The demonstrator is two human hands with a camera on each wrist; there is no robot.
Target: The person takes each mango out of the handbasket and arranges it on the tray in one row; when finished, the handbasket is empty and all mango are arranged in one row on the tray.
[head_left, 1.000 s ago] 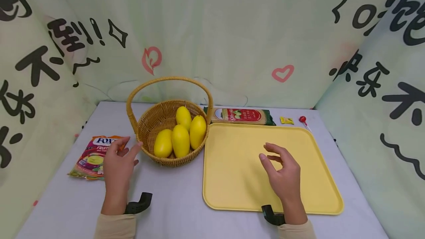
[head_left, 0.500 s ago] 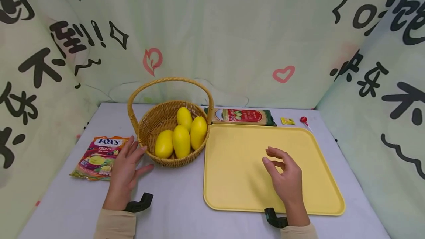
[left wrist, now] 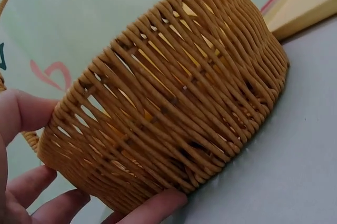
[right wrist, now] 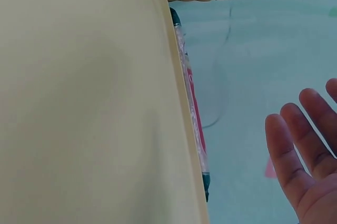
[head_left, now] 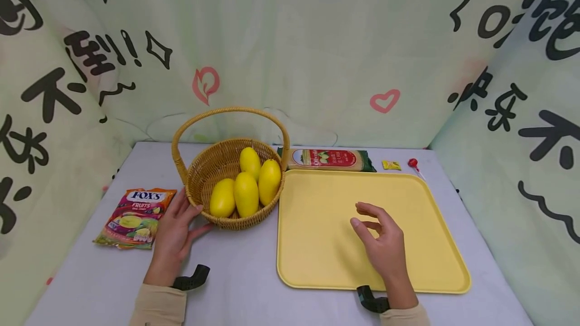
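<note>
A wicker basket [head_left: 213, 165] with a tall arched handle stands left of centre and holds several yellow mangoes [head_left: 246, 194]. My left hand [head_left: 174, 235] rests against the basket's lower left side, fingers spread and nearly straight. In the left wrist view, its fingertips touch the woven wall [left wrist: 158, 103], with one finger [left wrist: 158, 205] along the base. My right hand [head_left: 382, 243] hovers over the yellow tray [head_left: 317, 245], fingers loosely bent and holding nothing. A purple and orange bag of FOX'S fruit candy [head_left: 133, 219] lies just left of my left hand.
Behind the tray lies a long pack with a red label [head_left: 331, 158]. A small yellow wrapped candy [head_left: 391, 165] and a red lollipop [head_left: 413, 163] are at the back right. Printed curtains [head_left: 317, 54] enclose the white table [head_left: 244, 275].
My left hand has moved from over the candy bag to the basket's side, its fingers spreading out. The right hand has barely moved. The basket stays in place.
</note>
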